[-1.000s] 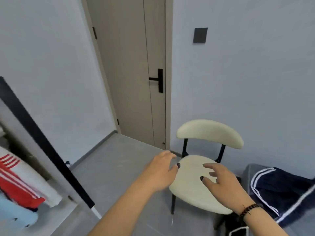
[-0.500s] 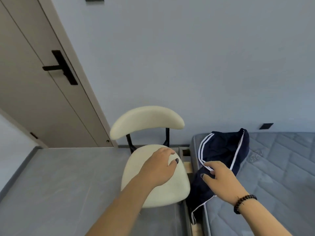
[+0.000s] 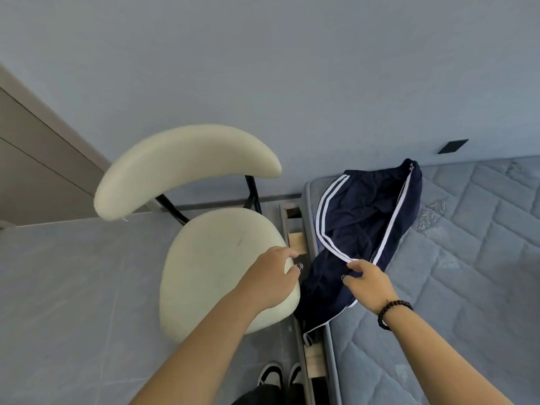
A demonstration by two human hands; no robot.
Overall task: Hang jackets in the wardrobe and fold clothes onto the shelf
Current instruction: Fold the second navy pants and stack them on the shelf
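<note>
Navy clothes (image 3: 365,229) with white side stripes lie crumpled on the near left corner of the bed (image 3: 467,258), one end spilling over the mattress edge into the gap beside the chair. Going from the left: a beige door (image 3: 35,159) stands at the far left edge against the pale blue wall, with grey floor (image 3: 73,287) below it. Next comes a cream chair (image 3: 210,273) on black legs, its curved backrest toward the wall and its seat just beside the bed frame, crowding the space next to the hanging cloth. The left hand (image 3: 270,280) hovers over the seat's right edge, fingers loosely curled and holding nothing, thumb tip near the dark fabric. To its right, the right hand (image 3: 368,283), a dark beaded bracelet (image 3: 393,312) on its wrist, pinches the garment at a white-striped edge with thumb and fingers. Between chair and mattress a strip of wooden bed frame shows. Below, at the bottom edge, two black-and-white shoes (image 3: 280,375) stand on the floor. Far right, the quilted grey-blue mattress stretches away, and a small black wall plate (image 3: 452,146) sits just above it.
</note>
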